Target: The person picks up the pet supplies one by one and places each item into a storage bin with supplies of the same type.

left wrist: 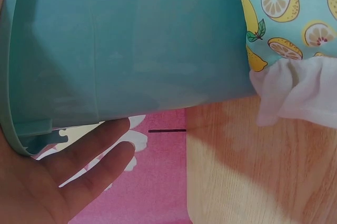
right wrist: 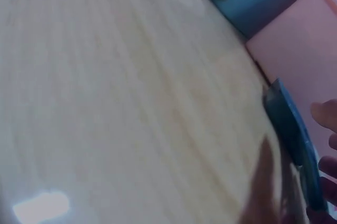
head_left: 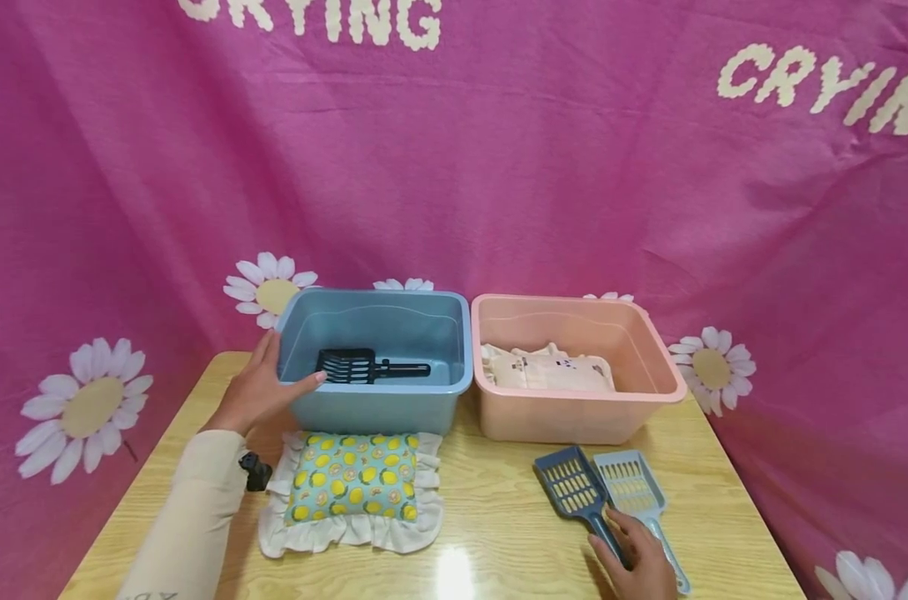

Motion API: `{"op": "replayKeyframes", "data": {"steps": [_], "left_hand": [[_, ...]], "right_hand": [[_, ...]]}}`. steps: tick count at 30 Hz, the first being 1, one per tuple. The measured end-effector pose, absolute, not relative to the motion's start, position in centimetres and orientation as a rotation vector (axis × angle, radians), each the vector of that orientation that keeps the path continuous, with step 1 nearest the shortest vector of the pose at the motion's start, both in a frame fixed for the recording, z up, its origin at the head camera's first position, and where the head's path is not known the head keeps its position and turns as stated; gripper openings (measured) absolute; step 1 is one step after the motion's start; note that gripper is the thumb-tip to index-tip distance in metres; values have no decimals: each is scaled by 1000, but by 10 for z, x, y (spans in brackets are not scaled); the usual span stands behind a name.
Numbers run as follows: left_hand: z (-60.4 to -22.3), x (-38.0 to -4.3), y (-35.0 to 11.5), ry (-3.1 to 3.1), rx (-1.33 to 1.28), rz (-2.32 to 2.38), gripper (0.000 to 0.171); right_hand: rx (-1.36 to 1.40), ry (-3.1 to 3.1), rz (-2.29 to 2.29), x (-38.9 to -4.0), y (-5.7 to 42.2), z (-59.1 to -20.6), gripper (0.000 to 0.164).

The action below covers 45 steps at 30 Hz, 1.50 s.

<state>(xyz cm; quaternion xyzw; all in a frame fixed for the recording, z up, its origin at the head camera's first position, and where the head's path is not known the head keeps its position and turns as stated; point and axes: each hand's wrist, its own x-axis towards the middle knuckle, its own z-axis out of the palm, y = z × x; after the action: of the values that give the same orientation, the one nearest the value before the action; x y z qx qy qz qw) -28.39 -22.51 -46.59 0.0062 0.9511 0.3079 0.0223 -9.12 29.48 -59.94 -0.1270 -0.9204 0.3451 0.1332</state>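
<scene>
My left hand [head_left: 259, 387] is at the front left corner of a blue plastic bin [head_left: 382, 412], its thumb stretched over the front rim and the fingers along the left side. In the left wrist view, extended fingers [left wrist: 100, 163] show beside the bin wall. Inside the bin lies a black slotted litter scoop [head_left: 405, 369]. My right hand [head_left: 641, 562] is over the handle of a dark blue litter scoop [head_left: 574, 483], thumb and fingers spread to either side of it. A light blue litter scoop [head_left: 658, 500] lies just right of it.
A pink bin [head_left: 566, 417] stands right beside the blue one, holding a cream fabric item [head_left: 551, 372]. A lemon-print cushion with white ruffles [head_left: 352, 479] lies before the blue bin on the wooden table [head_left: 491, 517]. Pink daisy-patterned cloth [head_left: 499, 183] hangs behind.
</scene>
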Motion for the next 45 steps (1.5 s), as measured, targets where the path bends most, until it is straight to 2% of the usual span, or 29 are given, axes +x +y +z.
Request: {"op": "replayKeyframes", "data": {"steps": [10, 16, 21, 39, 45], "left_hand": [[-467, -286, -226, 2960, 25, 969, 122], [-467, -286, -226, 2950, 24, 975, 123], [-467, -285, -227, 2957, 24, 968, 122], [-467, -286, -226, 2955, 26, 978, 123], [-466, -285, -225, 2953, 17, 983, 121]], "right_hand": [[-331, -2616, 838, -91, 298, -617, 47], [-482, -2653, 837, -90, 294, -621, 50], [-532, -2605, 838, -91, 291, -624, 47], [-337, -2380, 769, -95, 294, -642, 42], [-355, -2399, 765, -93, 292, -639, 37]]}}
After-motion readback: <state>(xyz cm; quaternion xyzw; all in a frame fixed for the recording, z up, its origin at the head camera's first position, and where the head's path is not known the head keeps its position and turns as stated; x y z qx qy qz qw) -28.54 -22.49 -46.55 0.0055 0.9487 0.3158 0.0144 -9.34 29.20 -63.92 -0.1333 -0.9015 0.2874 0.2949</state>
